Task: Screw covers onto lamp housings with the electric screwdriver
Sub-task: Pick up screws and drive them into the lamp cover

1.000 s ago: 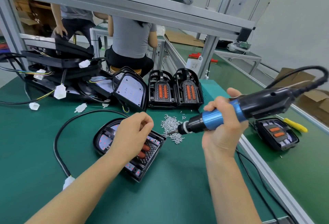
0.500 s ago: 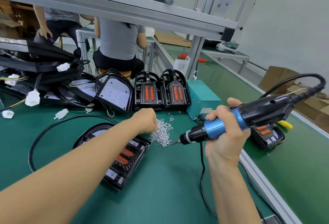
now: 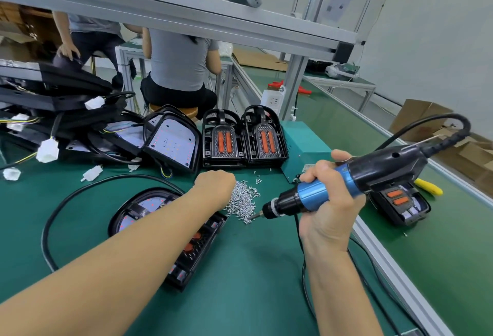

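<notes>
A black lamp housing [image 3: 138, 210] with a cover showing orange strips lies flat on the green table, partly hidden by my left forearm. My left hand [image 3: 214, 185] reaches past it and sits on a pile of small silver screws [image 3: 244, 202]; its fingertips are hidden in the pile. My right hand [image 3: 329, 210] grips the blue and black electric screwdriver [image 3: 373, 173] held almost level, its bit tip touching a screw at the pile's near edge.
Two upright black covers [image 3: 222, 139] stand behind the screws beside a teal box [image 3: 301, 143]. Stacked housings with wires [image 3: 170, 138] fill the left back. Another lamp [image 3: 400, 202] and a yellow tool [image 3: 429, 187] lie on the right belt. A black cable [image 3: 53, 215] loops left.
My left hand left the lamp cover and moved up right to the screw pile. The screwdriver dropped lower, so its bit is at the pile's edge.
</notes>
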Demonstrator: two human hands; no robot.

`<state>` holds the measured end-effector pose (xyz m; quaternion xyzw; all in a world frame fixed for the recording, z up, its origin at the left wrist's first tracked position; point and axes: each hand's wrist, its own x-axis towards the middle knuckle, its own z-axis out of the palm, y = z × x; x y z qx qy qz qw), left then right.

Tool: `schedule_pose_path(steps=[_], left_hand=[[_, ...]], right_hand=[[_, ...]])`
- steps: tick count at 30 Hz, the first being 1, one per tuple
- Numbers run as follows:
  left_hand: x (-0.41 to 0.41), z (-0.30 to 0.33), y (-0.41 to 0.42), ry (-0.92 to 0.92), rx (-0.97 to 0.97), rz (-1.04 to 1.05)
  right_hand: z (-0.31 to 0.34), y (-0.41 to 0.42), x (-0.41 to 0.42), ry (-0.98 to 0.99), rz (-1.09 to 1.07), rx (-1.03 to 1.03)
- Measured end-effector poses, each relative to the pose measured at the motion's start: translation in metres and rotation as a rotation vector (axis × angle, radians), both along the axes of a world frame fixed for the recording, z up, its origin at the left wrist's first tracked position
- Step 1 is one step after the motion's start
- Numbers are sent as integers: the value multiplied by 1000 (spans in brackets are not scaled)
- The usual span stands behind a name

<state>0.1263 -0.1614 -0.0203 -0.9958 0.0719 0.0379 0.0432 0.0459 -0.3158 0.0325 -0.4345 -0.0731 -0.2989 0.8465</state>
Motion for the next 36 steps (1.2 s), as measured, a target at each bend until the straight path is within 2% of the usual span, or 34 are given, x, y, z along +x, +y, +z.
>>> schedule_pose_path(steps=[5,7,10,14,18,20,26,36], left_hand=[[-2,4,3,30,32,28],[-4,6,5,35,-34,38],[-9,16,13,55,-375,-17],[-50,28,26,-22,-835,-126],[-101,22,37,43,-1341,-70],[-117,21,41,66,-1501,-22],[-141,22,47,11,-1641,19],[-158,28,58,-74,-1716,44]], right_hand=[[3,0,-2,6,7,3],[6,-2,-4,1,0,13],[12,-5,-7,-11,14,38],[25,-9,-12,-42,39,95],[39,-4,-21,-74,108,163],[45,1,-26,-87,155,184],[58,14,-38,-99,255,208],[59,38,-47,-117,318,166]])
